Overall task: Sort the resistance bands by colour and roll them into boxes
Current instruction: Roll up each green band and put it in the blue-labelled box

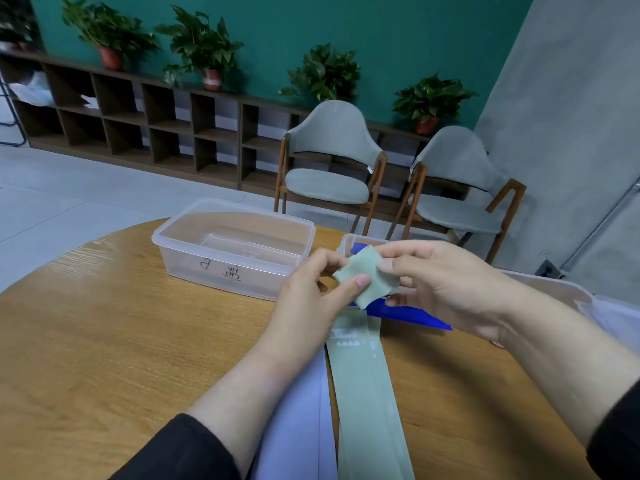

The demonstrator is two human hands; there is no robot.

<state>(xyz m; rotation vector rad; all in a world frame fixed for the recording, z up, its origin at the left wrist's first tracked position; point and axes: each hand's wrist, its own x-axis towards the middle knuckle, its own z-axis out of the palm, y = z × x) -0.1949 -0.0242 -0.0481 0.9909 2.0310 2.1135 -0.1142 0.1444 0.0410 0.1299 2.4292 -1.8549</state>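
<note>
A pale green resistance band (pixel 367 393) runs from the table's near edge up to my hands, its far end folded into a small roll. My left hand (pixel 311 292) pinches that roll from the left with thumb and fingers. From the right, my right hand (pixel 440 282) pinches the same roll. A lavender band (pixel 298 417) lies flat beside the green one, on its left. Under my hands lies a dark blue band (pixel 408 315), reaching into a small clear box (pixel 346 242) behind them. A large clear box (pixel 235 247) with handwritten marks stands empty at the left.
The round wooden table (pixel 104 341) carries everything. Another clear container (pixel 568 292) sits at the right edge, partly behind my right arm. Two grey chairs (pixel 332 168) and a low shelf with potted plants stand beyond the table.
</note>
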